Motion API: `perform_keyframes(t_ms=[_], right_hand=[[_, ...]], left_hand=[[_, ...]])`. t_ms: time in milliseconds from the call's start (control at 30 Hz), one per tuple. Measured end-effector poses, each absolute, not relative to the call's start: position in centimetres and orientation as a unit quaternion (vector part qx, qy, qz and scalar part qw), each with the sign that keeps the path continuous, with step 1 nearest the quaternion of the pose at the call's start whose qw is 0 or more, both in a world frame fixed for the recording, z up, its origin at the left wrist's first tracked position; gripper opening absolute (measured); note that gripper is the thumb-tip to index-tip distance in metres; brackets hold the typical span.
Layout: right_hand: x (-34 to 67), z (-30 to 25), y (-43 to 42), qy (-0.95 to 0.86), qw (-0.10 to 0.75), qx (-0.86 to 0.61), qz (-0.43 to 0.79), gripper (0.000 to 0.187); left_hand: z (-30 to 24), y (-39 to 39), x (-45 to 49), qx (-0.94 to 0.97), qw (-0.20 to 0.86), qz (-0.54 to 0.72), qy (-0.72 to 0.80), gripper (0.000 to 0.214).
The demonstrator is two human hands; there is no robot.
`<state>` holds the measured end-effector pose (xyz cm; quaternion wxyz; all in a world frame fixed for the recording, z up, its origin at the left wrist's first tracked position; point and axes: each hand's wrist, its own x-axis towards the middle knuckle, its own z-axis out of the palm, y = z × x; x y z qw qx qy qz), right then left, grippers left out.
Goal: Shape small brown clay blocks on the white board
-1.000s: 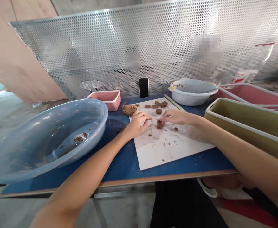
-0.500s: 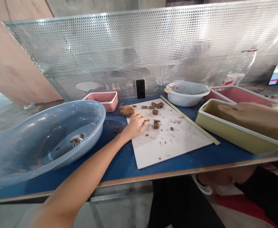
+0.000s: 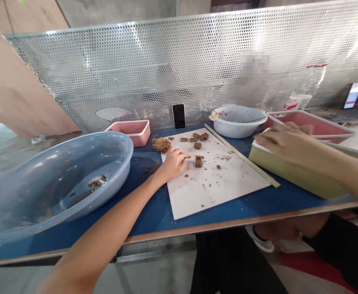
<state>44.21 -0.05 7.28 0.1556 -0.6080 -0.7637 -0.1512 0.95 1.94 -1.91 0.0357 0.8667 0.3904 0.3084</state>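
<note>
My left hand [image 3: 174, 164] rests on the left side of the white board [image 3: 191, 200], its fingers half bent and a gap showing between thumb and forefinger. Brown colour shows at the fingertip; whether it is dirt or a small piece I cannot make out. Just right of these fingers stands a small brown clay-like block [image 3: 199, 161]. A rough brown lump [image 3: 161, 144] lies beyond the hand at the board's corner. My right hand [image 3: 284, 139] is over the near-left end of the green tub [image 3: 295, 171], smeared by motion, with its grip hidden.
Several brown pieces [image 3: 200, 137] and crumbs lie on the board, with a pale strip [image 3: 243, 157] along its right edge. A large blue basin [image 3: 117, 179] stands left. Behind are a small pink box [image 3: 140, 139], phone [image 3: 179, 116], white basin [image 3: 238, 130], larger pink tub [image 3: 328, 132] and bottle [image 3: 304, 90].
My right hand has risen out of the green tub and moved left toward its end. My left hand has stayed in nearly the same place on the board.
</note>
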Motion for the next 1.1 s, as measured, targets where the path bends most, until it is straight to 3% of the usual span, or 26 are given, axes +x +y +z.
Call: perform_keyframes(t_ms=[267, 500, 667, 1100], right_hand=[[31.5, 3.6, 2.4, -0.929, 0.158, -0.332, -0.039, 0.063], [31.6, 0.3, 3.7, -0.933, 0.153, -0.32, -0.06, 0.059], [31.2, 0.4, 2.9, -0.94, 0.128, -0.308, -0.065, 0.06], [31.6, 0.4, 3.1, -0.928, 0.161, -0.332, -0.044, 0.054]], left_hand=[[-1.8, 1.5, 0.9, 0.875, 0.01, 0.29, 0.387, 0.034], [-1.7, 1.1, 1.2, 0.877, 0.021, 0.274, 0.393, 0.032], [-1.4, 0.9, 1.4, 0.88, 0.035, 0.265, 0.392, 0.034], [-1.6, 1.1, 1.5, 0.879, 0.03, 0.265, 0.396, 0.034]])
